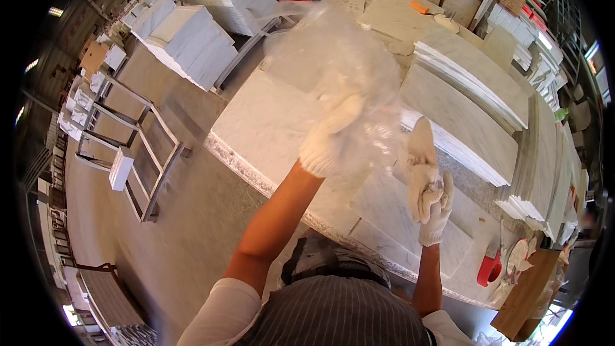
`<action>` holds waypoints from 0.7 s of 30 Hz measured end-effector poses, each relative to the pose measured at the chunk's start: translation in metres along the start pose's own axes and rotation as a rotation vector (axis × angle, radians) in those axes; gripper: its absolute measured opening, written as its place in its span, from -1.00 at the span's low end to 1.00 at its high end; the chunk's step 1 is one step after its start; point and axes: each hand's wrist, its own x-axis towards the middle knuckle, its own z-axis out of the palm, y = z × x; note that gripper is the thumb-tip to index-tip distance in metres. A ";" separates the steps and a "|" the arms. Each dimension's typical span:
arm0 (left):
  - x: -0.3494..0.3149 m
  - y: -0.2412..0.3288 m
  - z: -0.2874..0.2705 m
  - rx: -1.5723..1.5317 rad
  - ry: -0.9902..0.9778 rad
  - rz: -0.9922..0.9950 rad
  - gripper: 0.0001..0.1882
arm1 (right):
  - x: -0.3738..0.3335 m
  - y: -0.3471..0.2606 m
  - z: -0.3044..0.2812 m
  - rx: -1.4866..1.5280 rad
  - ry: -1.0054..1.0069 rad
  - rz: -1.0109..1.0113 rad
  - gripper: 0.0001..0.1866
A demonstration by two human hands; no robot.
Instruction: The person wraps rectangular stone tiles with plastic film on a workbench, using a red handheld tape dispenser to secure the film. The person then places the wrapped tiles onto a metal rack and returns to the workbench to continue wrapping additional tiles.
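My left hand (pixel 333 134), in a whitish knit glove, is raised over the stone-topped worktable (pixel 256 122) and grips a crumpled clear plastic sheet (pixel 333 51). The sheet billows up and away from me, partly covering the fingers. To its right, my gloved right hand (pixel 434 208) has curled fingers near the sheet's lower right edge. A tan, cloth-like piece (pixel 421 144) sticks up from this hand; whether it is a separate glove or part of the worn one is unclear. Pale marble slabs (pixel 461 115) lie just beyond, on the right.
A red tape dispenser (pixel 490 269) and a brown cardboard piece (pixel 528 295) are at the near right. A metal frame rack (pixel 141 147) stands on the floor to the left. Stacked white slabs (pixel 192 45) rise at the far left; an orange object (pixel 419 7) lies at the table's far end.
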 end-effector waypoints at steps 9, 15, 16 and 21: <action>-0.147 -0.079 -0.169 -0.174 0.747 0.057 -0.63 | -0.023 -0.025 -0.006 -0.862 -0.835 0.284 -0.06; -0.154 -0.083 -0.155 0.919 0.772 -0.100 -0.69 | -0.025 0.005 0.015 -0.207 -0.788 0.761 0.00; -0.148 -0.079 -0.149 1.319 0.620 -0.148 -0.66 | -0.025 0.003 0.018 -0.241 -0.827 0.766 0.00; -0.136 -0.074 -0.133 2.284 -0.118 -0.504 -0.57 | -0.027 -0.032 0.066 -0.718 -1.152 0.426 0.01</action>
